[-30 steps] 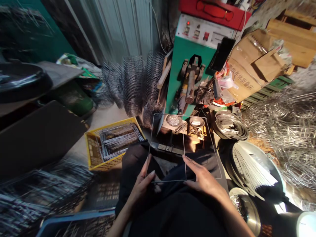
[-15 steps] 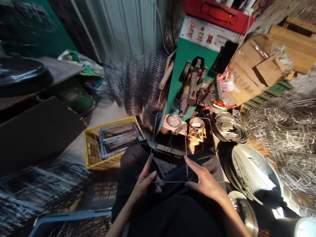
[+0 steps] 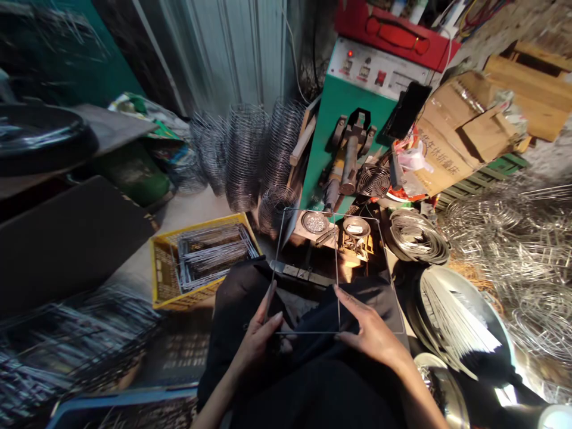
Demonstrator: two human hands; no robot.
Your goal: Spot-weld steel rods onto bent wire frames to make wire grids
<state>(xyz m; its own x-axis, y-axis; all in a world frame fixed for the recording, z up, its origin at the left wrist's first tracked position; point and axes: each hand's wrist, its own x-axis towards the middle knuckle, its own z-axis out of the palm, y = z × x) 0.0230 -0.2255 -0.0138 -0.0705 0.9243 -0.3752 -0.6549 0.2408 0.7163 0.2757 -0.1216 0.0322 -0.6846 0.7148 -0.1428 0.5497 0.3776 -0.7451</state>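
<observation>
A thin rectangular wire frame (image 3: 305,332) with a middle crosswire is held above my lap. My left hand (image 3: 260,335) grips its left side wire, thumb toward the middle. My right hand (image 3: 370,326) pinches the middle wire near the frame's near edge, index finger and thumb against it. The frame's far edge lies in view in front of the green spot-welding-type machine (image 3: 357,98), whose thick metal electrode arm (image 3: 350,164) points down toward me. A small dish of shiny bits (image 3: 315,222) and a second round dish (image 3: 356,227) sit under that arm.
A yellow crate (image 3: 161,271) of wire frames stands left of my knees. Coiled wire stacks (image 3: 246,158) stand behind it. To the right are a large basin of straight wires (image 3: 500,319), a wire coil (image 3: 420,235), tangled wire rings (image 3: 504,226) and a cardboard box (image 3: 451,131).
The view has shifted slightly, so the surroundings sit a little lower. Both hands keep the same hold on the wire frame, which is almost still.
</observation>
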